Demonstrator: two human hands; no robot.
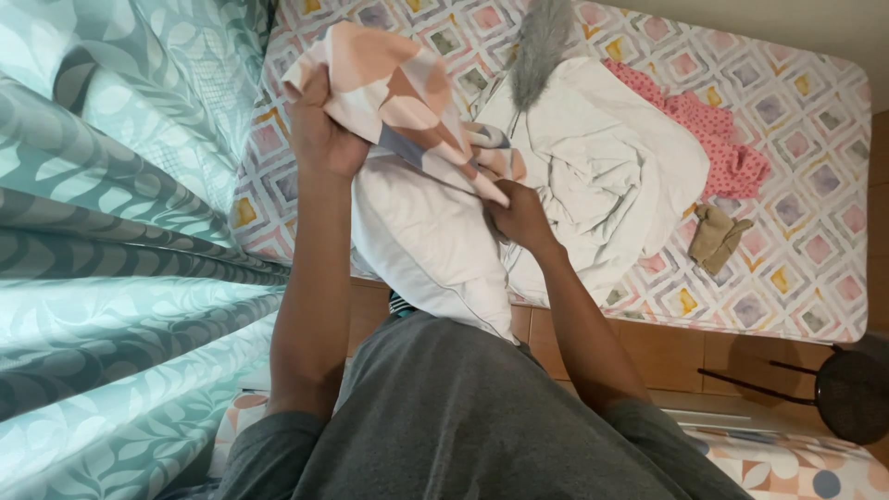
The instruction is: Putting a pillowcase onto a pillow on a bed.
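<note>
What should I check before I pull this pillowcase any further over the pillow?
1. Left hand grips the pillowcase: ok.
2. Right hand grips the pillowcase's lower edge: ok.
3. White pillow braced against the body: ok.
4. Pillow corners seated inside the case: cannot tell.
5. Bed free of clutter: not ok; white sheet, pink garment and tan socks lie there.

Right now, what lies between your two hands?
In the head view, the peach-patterned pillowcase stretches between the left hand and right hand, over the white pillow.
</note>
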